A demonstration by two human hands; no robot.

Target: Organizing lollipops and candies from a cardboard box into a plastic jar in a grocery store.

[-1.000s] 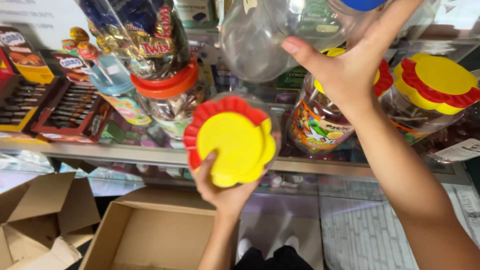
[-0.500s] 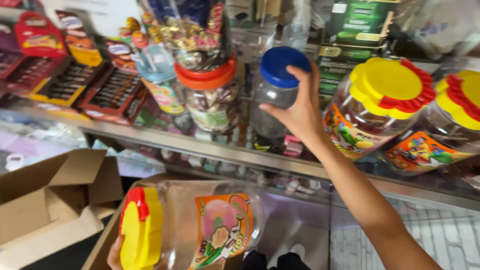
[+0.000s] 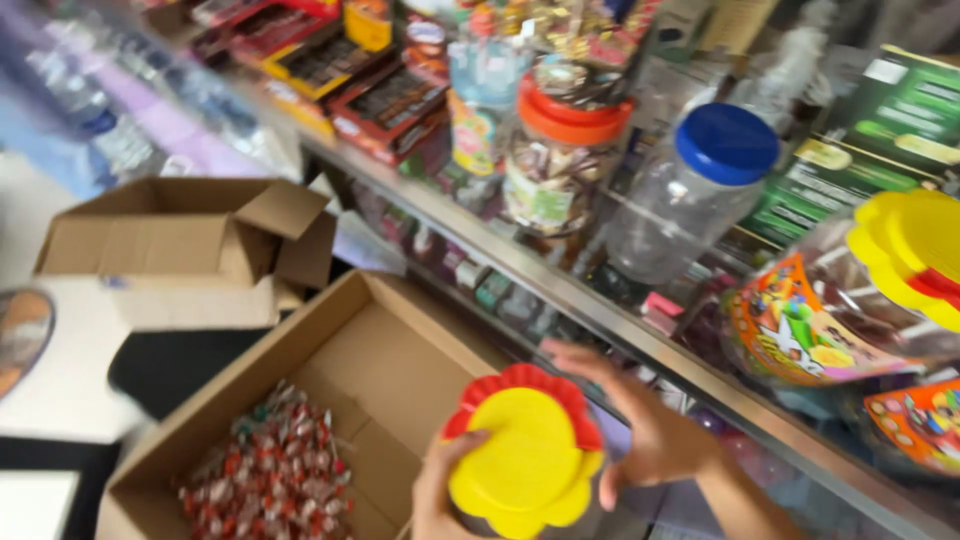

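A clear plastic jar with a yellow and red flower-shaped lid [image 3: 522, 455] is low in the middle of the head view. My left hand [image 3: 440, 490] grips it from the left side below the lid. My right hand [image 3: 650, 425] rests against the lid's right edge, fingers spread. The jar is above the near corner of an open cardboard box [image 3: 390, 360]. A heap of red and white wrapped sweets [image 3: 275, 480] lies in the box's left end.
A glass counter shelf [image 3: 560, 285] runs across, carrying a blue-lidded clear jar [image 3: 700, 190], an orange-lidded sweet jar [image 3: 560, 150], yellow-lidded jars [image 3: 850, 320] at right and trays of sweets [image 3: 380, 100]. A second, open cardboard box [image 3: 190, 240] stands at the left.
The yellow-lidded jar came down from the shelf and now sits upright over the box. My right hand left the blue-lidded jar on the shelf and came down to the yellow lid.
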